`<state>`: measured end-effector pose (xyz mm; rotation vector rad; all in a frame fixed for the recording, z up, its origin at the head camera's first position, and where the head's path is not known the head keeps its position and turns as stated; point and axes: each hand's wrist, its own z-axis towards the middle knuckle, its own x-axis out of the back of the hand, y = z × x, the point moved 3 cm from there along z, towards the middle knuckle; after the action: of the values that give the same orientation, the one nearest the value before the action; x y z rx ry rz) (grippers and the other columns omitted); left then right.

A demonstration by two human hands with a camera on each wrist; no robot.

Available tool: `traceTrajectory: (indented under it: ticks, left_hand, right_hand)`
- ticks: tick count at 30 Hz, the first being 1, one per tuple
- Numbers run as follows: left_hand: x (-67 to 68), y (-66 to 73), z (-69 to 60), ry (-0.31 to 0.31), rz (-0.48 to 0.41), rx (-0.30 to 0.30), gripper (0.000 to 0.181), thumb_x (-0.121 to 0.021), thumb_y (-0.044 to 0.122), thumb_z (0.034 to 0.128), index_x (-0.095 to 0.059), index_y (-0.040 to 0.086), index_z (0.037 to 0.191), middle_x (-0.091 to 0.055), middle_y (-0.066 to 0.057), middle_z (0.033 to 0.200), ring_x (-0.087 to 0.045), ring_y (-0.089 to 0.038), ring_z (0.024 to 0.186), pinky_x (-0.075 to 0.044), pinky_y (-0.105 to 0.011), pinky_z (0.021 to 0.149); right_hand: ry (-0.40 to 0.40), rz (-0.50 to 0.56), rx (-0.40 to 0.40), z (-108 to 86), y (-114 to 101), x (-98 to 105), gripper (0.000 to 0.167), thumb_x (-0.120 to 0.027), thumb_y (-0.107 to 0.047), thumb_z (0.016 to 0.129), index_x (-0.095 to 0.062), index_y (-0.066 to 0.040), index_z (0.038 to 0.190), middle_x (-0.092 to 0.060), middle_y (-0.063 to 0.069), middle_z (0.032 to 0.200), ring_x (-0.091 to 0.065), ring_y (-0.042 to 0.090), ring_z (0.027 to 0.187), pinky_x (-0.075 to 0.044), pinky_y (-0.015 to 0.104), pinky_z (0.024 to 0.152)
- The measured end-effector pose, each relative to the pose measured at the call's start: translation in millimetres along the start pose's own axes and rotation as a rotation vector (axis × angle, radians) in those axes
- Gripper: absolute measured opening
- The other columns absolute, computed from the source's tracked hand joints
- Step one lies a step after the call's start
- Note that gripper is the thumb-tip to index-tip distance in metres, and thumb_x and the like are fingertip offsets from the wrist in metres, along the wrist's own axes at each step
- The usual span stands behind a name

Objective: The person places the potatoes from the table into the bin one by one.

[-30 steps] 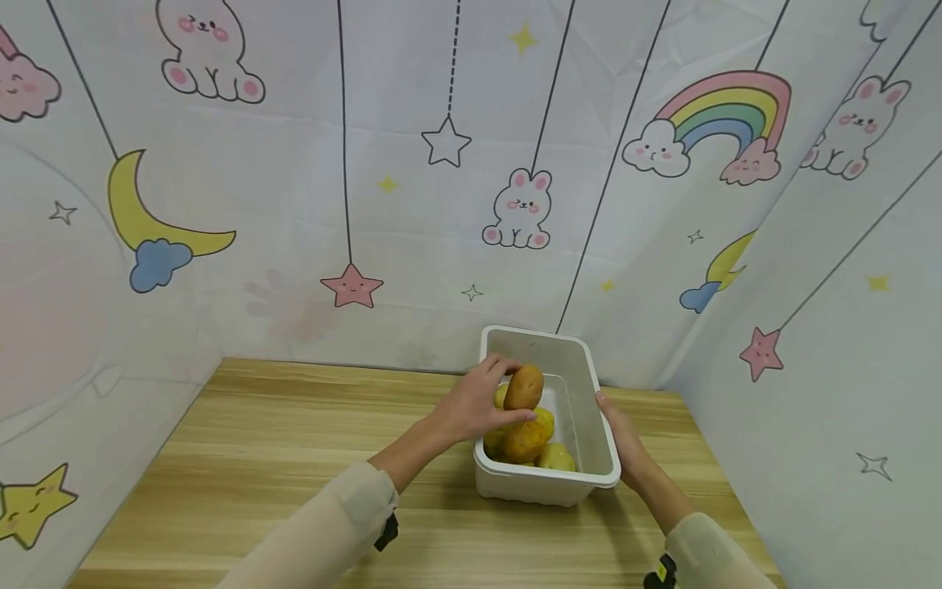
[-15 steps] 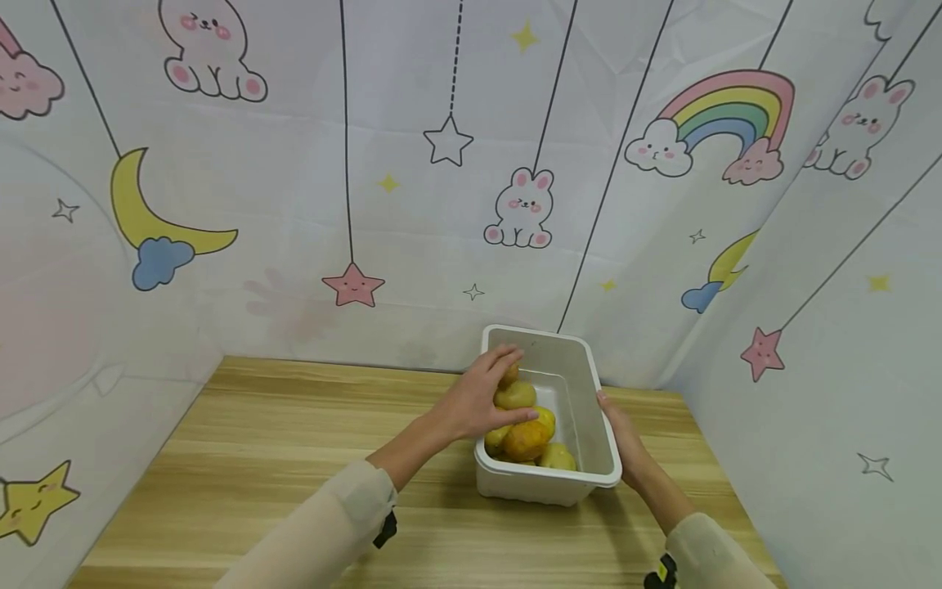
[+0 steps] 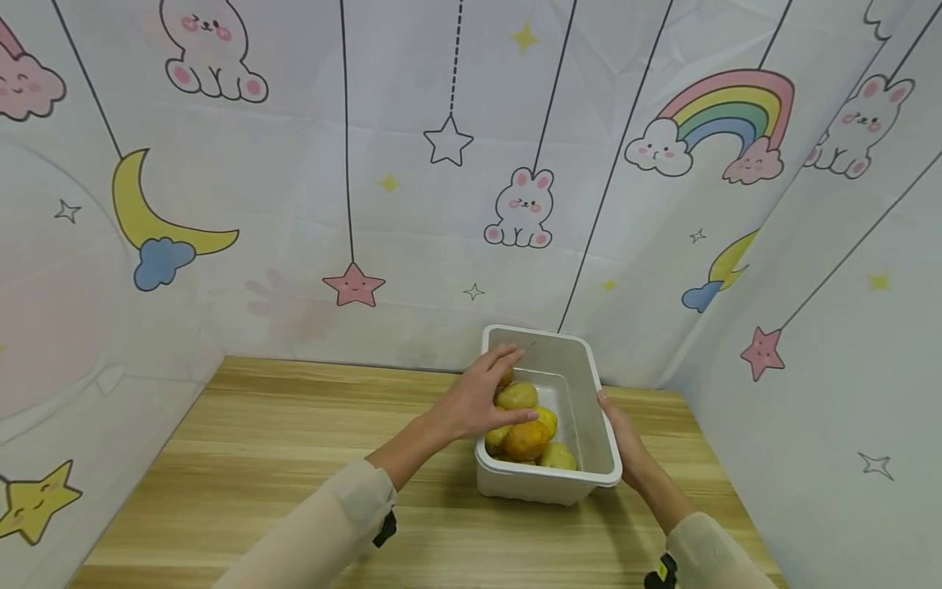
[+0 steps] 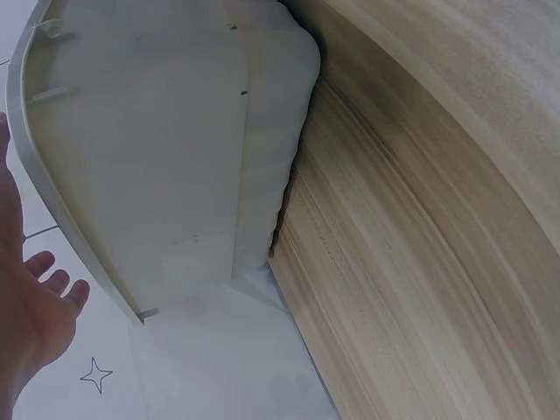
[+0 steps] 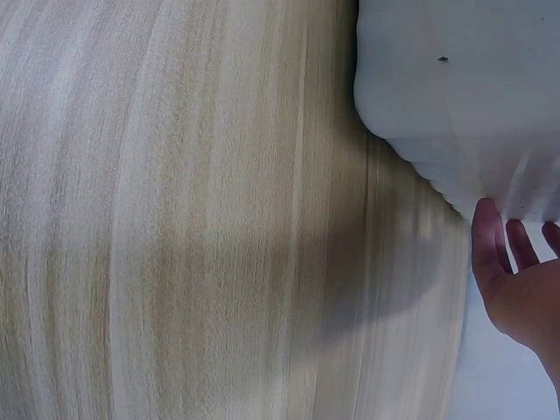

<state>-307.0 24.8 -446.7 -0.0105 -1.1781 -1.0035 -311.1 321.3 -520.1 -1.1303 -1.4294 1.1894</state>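
Observation:
A white plastic box (image 3: 526, 489) stands on the table with several yellow and brown potatoes (image 3: 518, 396) in its left half. Above them, over the box's left rim, my left hand (image 3: 478, 398) is spread with thumb and fingers apart. Part of a brown potato (image 3: 507, 375) shows behind those fingers; the rest is hidden. The left wrist view shows the left hand (image 4: 44, 311) with its fingers loosely spread beside the box wall (image 4: 140, 157). My right hand (image 3: 625, 440) holds the box's right side near the rim. Its fingertips (image 5: 484, 208) touch the outer wall.
The wood-grain table (image 3: 294, 458) extends left of the box. A white cloth wall (image 3: 412, 245) with cartoon prints closes off the back, close behind the box. Another printed side (image 3: 824, 442) stands at the right.
The brown potato that my left hand gripped has gone down into the far left of the box, and the fingers have straightened. A yellow potato is now uncovered. My right hand has stayed put.

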Motion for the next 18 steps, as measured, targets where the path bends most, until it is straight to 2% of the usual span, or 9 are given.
traceTrajectory:
  ticks: [11, 18]
  left_hand:
    - [0.8, 1.1, 0.6, -0.013, 0.006, 0.011, 0.099, -0.076, 0.065, 0.0902, -0.037, 0.013, 0.165, -0.034, -0.008, 0.17, -0.037, -0.029, 0.154, -0.038, -0.048, 0.122]
    - [0.7, 0.5, 0.2, -0.018, 0.013, 0.005, 0.098, -0.076, 0.065, 0.0905, -0.038, 0.012, 0.164, -0.035, -0.011, 0.169, -0.037, -0.031, 0.154, -0.038, -0.05, 0.121]
  right_hand:
    - [0.009, -0.009, 0.001, 0.7, -0.1, 0.3, 0.073, -0.026, -0.055, 0.114, -0.04, 0.001, 0.158, -0.052, 0.029, 0.15, -0.06, 0.032, 0.124, -0.055, 0.038, 0.096]
    - [0.021, -0.006, 0.0, 0.6, -0.4, 0.2, 0.071, -0.027, -0.054, 0.114, -0.042, 0.001, 0.157, -0.053, 0.029, 0.148, -0.061, 0.031, 0.122, -0.056, 0.039, 0.094]
